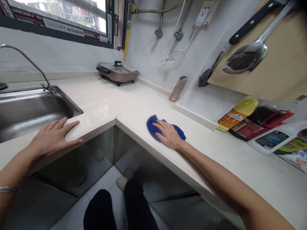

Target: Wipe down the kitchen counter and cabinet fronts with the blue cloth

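My right hand [168, 134] presses a blue cloth [178, 130] onto the white countertop [100, 95], just right of the inner corner. Its fingers hold the cloth from above, and the cloth bunches out around them. On the strip of counter in front of the sink [40, 107], my left hand [54, 137] lies open. Its fingers are spread, and the thumb hangs at the counter's front edge. That hand holds nothing.
A lidded electric pan [117, 72] stands in the far corner. A brown bottle [178, 89] leans by the right wall. Several bottles, including a yellow one [237, 113] and a white jug [271, 139], stand at right. A ladle [249, 57] and a black-handled knife [251, 24] hang above them.
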`<state>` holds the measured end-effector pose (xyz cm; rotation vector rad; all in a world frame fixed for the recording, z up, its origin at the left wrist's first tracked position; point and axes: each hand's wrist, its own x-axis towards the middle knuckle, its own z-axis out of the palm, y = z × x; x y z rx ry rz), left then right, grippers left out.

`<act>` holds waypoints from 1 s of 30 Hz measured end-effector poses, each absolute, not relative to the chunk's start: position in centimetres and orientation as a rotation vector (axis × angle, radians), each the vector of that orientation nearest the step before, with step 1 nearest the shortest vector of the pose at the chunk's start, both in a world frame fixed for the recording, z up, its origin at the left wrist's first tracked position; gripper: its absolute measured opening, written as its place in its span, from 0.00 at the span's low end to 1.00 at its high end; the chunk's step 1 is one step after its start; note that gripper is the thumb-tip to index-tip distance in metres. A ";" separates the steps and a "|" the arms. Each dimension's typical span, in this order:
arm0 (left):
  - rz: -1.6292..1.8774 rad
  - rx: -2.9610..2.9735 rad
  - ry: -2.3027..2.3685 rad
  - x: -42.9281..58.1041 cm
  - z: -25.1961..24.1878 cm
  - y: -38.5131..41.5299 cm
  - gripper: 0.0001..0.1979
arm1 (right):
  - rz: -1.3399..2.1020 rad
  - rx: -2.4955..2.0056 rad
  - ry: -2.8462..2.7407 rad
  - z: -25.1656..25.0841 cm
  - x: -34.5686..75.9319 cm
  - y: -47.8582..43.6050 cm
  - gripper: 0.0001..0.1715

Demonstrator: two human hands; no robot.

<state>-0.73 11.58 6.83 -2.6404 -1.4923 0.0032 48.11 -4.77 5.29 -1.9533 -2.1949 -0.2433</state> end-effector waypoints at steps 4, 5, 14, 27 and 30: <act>0.044 -2.630 -1.520 -0.6 6.9 11.4 0.44 | -0.205 -1.761 -2.265 5.2 47.7 -10.5 0.30; 0.036 -2.630 -1.511 -0.6 6.8 11.5 0.44 | -0.204 -1.726 -2.259 5.2 47.7 -11.9 0.29; -0.050 -2.636 -1.491 -0.7 5.7 11.8 0.45 | -0.205 -1.736 -2.233 5.2 47.1 -18.5 0.32; -0.116 -2.648 -1.524 -0.8 5.2 11.9 0.44 | -0.115 -1.625 -2.471 6.6 40.6 -1.2 0.34; -0.090 -2.648 -1.560 -0.7 5.5 11.7 0.44 | -0.116 -1.658 -2.457 6.7 38.9 3.7 0.36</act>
